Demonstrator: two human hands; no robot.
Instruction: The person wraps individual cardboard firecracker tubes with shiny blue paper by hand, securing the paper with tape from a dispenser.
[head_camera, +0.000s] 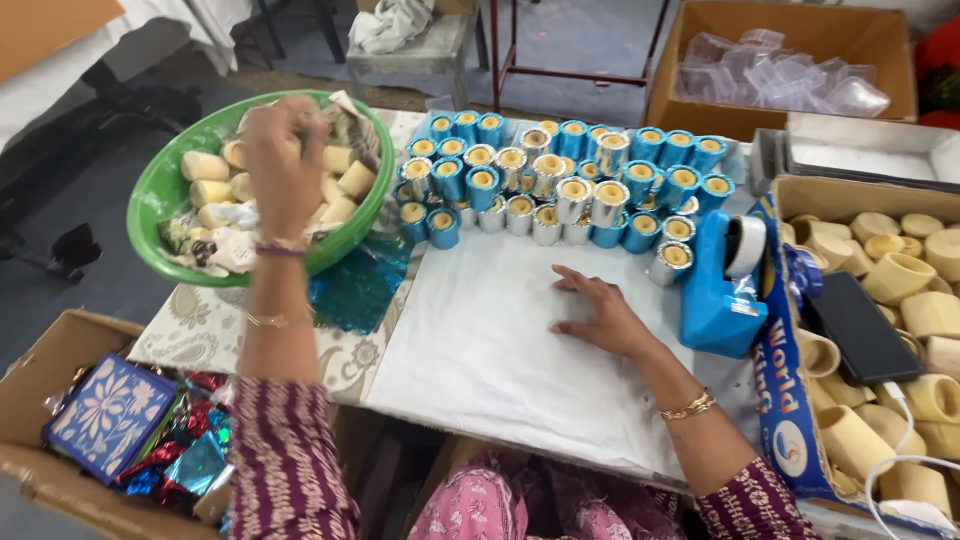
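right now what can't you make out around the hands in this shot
- Head view: the left hand shows only its back over the green basin; whether its fingers grip anything is hidden.
- Right hand palm lies flat on the white sheet; anything beneath is covered.
- Cardboard box of cups: cut by right edge.

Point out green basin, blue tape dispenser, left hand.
green basin (160, 190), head view, bare left rim.
blue tape dispenser (712, 300), head view, middle of its body.
left hand (283, 165), head view, back of hand.

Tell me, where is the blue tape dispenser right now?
The blue tape dispenser stands on the right of the head view, between the white sheet and the cardboard box of bare cups, just beyond the right hand.
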